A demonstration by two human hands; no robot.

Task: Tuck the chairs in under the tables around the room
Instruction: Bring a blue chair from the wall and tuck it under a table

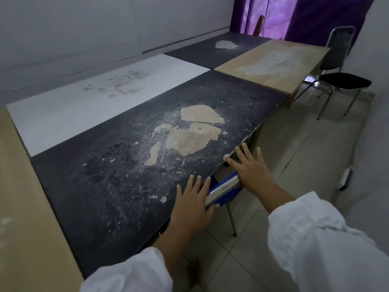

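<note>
A blue chair with a silver top rail [224, 189] stands pushed under the worn black table [126, 165]; only its backrest top and one metal leg show past the table edge. My left hand [192, 205] rests flat with fingers spread over the table edge and the left end of the backrest. My right hand [249, 167] lies flat with fingers apart on the right end of the backrest. A black padded chair with a chrome frame [339, 79] stands pulled out on the floor beside the light wooden table [273, 66] at the far right.
Several tables are joined in one block: a white one [84, 102] behind the black one, a dark one [210, 51] at the back, a tan one [21, 207] at the left. A power strip [346, 179] lies on the tiled floor. Purple curtain [294, 13] at the back.
</note>
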